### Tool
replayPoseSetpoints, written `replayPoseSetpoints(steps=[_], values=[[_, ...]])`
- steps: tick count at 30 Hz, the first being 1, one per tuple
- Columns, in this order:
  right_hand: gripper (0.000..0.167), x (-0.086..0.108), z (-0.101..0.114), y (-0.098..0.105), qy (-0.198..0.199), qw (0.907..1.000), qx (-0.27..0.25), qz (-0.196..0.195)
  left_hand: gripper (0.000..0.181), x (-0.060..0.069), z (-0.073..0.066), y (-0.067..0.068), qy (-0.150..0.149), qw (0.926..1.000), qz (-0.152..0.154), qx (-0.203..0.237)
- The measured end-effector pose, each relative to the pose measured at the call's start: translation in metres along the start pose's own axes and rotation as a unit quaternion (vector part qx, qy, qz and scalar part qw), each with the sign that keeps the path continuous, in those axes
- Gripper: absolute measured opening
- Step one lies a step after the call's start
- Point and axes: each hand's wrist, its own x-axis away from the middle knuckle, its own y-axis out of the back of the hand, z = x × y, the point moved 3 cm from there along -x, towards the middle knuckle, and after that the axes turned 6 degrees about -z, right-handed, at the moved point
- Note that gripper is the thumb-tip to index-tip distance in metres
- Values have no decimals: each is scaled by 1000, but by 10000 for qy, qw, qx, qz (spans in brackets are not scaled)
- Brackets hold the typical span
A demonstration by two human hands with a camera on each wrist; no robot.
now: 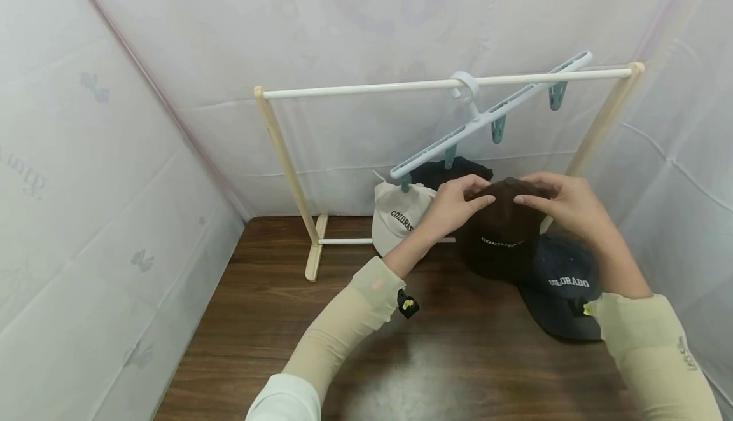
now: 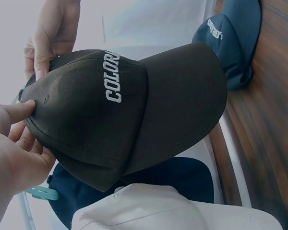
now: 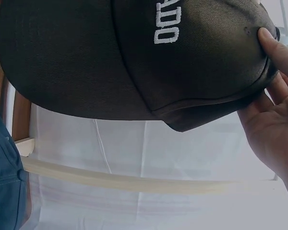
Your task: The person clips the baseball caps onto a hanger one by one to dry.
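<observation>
Both hands hold a dark brown baseball cap by the top of its crown, brim down, the COLORADO lettering facing the head camera. My left hand pinches the crown's left side, thumb in front; my right hand pinches the right side likewise. Above them a pale blue clip hanger slants from a white rod. A white cap hangs at its near-left end by a teal clip. Behind that is a dark navy cap, at another clip. Two clips farther right hold nothing.
A wooden-legged rack carries the rod and stands on a brown wooden table. Another navy cap lies on the table, right of the held cap. White cloth walls enclose the back and sides.
</observation>
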Motion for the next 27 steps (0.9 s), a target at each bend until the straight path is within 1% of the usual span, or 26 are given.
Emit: replayPoseSetpoints(steps=[3,7,10,14,18,22,27], values=[[32,-3,0,2,-1,10000,-87,0,21,-4,-2,0,-48,9999,-34,109],[32,-6,-1,6,29,10000,-47,-16,21,-7,-5,0,-131,9998,-52,121],[34,-8,-3,8,-78,9999,-82,24,21,-10,-8,0,-141,9999,-26,66],[37,-9,-5,13,-294,9992,-253,78,23,-16,-11,0,-150,9998,85,-39],[38,-10,-5,18,-283,9991,-321,41,24,-23,-12,0,-156,9996,215,-55],[38,-10,-3,21,-222,9991,-357,-19,25,-29,-12,0,-134,9994,197,247],[36,-10,-2,25,-207,9993,-305,-24,26,-35,-8,-3,23,9975,-81,701]])
